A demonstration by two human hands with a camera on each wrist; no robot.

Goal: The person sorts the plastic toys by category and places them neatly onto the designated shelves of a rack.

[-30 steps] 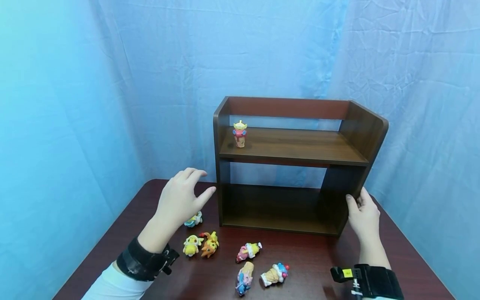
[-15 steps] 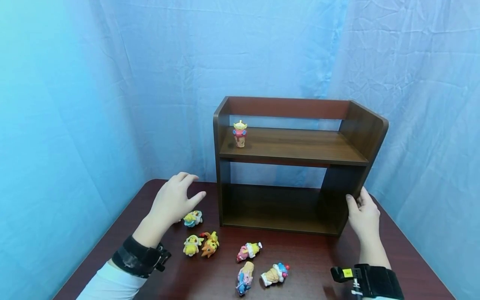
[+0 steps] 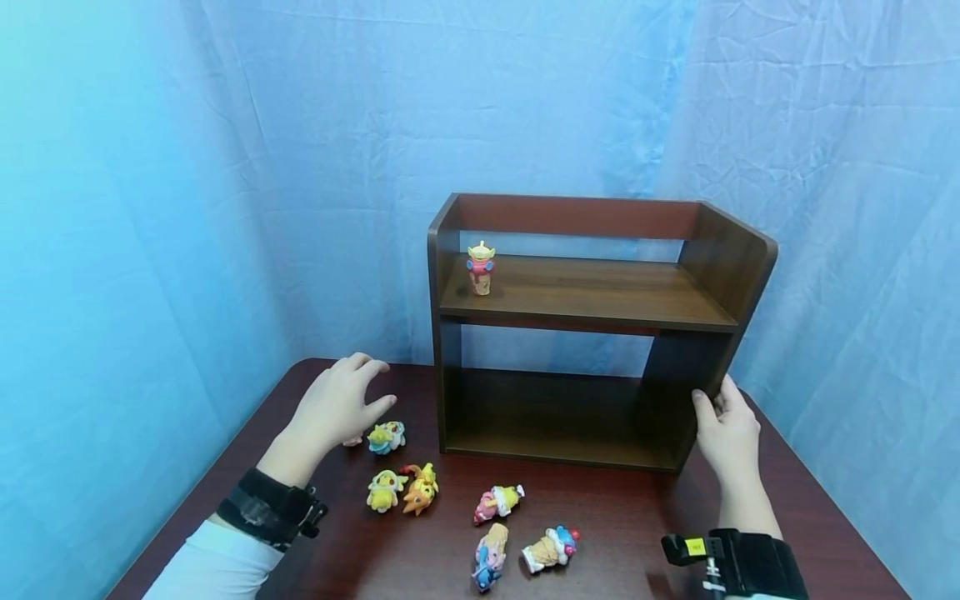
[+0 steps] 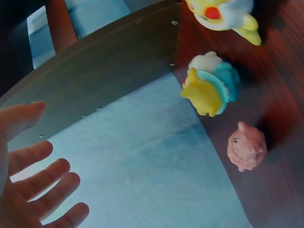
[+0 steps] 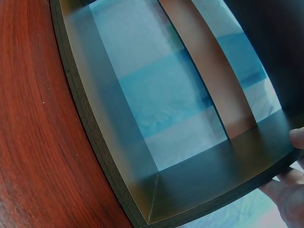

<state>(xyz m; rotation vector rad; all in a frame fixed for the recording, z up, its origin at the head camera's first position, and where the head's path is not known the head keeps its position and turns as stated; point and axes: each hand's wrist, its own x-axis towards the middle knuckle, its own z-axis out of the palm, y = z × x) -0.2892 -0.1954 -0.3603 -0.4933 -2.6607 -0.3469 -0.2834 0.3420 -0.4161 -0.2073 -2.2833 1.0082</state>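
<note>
Fingers spread, the left hand (image 3: 336, 407) hovers near a pink figure (image 4: 246, 146) on the table (image 3: 622, 508) while the right hand (image 3: 729, 433) grips the shelf (image 3: 600, 289) by its side. A tug there could topple the toy alien (image 3: 481, 268) standing on the upper tier. Since the earlier frame, the left hand has drawn farther from the shelf.
</note>
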